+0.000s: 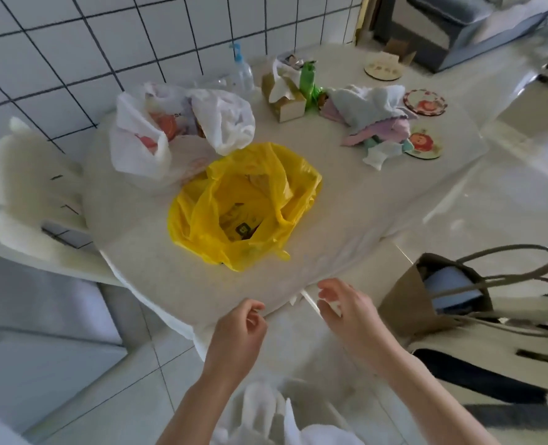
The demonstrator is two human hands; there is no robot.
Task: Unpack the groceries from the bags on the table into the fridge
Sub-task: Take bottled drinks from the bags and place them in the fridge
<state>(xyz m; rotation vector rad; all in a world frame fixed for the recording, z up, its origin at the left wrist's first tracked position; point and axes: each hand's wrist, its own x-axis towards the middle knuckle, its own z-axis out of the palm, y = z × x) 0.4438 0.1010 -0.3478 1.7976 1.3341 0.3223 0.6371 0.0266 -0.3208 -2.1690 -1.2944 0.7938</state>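
A yellow plastic bag point(243, 203) lies open in the middle of the white table point(157, 268), with packaged items showing inside. Behind it to the left sits a white plastic bag point(144, 136) holding red and orange packages. My left hand point(237, 335) and my right hand point(346, 309) hover at the table's near edge, fingers loosely curled and holding nothing. Both hands are apart from the bags. The fridge is out of view.
On the far side stand a clear pump bottle point(242, 72), a brown tissue box point(282, 91), a heap of pastel cloths point(372, 117) and round coasters point(425, 102). A white chair point(25, 194) stands left; a brown tote bag point(433, 290) sits right on another seat.
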